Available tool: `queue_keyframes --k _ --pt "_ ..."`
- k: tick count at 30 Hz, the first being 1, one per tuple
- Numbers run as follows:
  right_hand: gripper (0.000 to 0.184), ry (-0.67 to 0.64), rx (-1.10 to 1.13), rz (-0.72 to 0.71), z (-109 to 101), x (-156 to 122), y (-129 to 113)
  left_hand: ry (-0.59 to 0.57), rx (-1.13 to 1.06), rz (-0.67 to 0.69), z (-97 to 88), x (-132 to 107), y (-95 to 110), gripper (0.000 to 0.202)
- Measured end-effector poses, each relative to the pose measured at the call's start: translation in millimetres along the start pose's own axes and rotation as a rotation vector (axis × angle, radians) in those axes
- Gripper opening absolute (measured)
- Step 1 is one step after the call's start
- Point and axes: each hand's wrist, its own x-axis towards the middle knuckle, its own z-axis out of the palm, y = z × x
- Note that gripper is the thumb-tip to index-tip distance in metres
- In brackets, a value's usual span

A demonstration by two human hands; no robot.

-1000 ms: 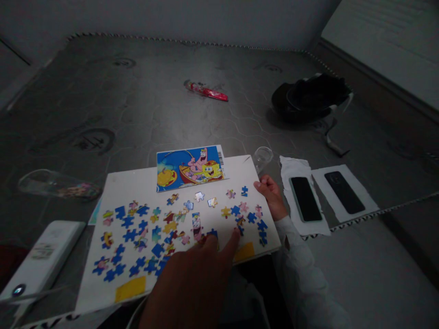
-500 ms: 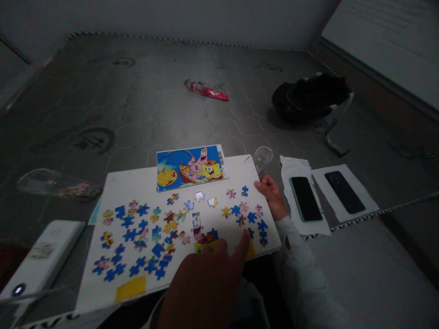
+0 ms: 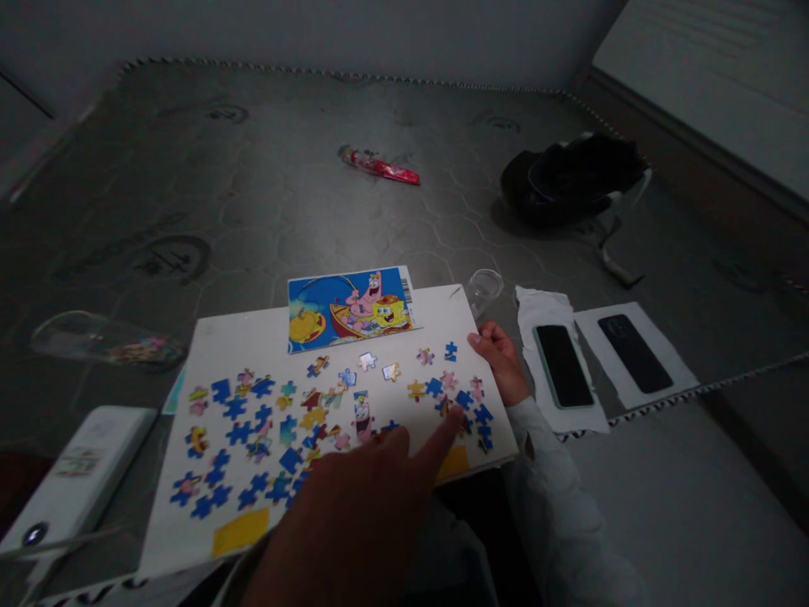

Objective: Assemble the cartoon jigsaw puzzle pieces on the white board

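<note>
My left hand reaches in from the bottom, its index finger stretched out and the other fingers curled, with nothing gripped. Its fingertip is at a small group of jigsaw puzzle pieces on the right of a white board; whether it touches one I cannot tell. My right hand is closed on the board's right edge, thumb on top. Many loose pieces, mostly blue, lie on the left half. A tall joined or single pink piece sits mid-board, partly beside my left hand, which hides pieces below. A cartoon picture card lies at the board's top.
Two phones lie on white paper at right. A clear plastic cup stands behind the board's corner, and a clear container lies at left near a white device. Farther back are a red packet and a black helmet-like object.
My left hand has shifted slightly up the board, its index fingertip moving away from me, and now covers more of the middle pieces. My right hand stays on the edge.
</note>
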Motion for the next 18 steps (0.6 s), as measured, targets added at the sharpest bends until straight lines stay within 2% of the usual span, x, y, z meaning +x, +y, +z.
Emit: queue_keyframes --k 3,6,8,10,18 --pt "0.013 0.002 -0.008 0.012 -0.5 -0.2 -0.9 0.118 0.011 -0.158 -1.1 -10.1 -26.4 0.096" --pt "0.013 0.009 -0.015 0.016 -0.9 0.0 -0.8 0.173 0.020 -0.275 -7.0 -18.8 -48.5 0.080" --pt "0.013 0.020 -0.017 0.012 -1.3 0.6 0.4 0.199 0.004 -0.294 -10.6 -24.5 -58.3 0.061" --pt "0.013 0.035 -0.018 0.007 -1.9 1.4 1.9 0.234 -0.017 -0.294 -11.3 -31.0 -65.6 0.050" --pt "0.012 0.095 -0.057 0.051 -2.4 0.9 -4.0 0.289 0.005 -0.319 -2.3 -57.1 -88.3 0.048"
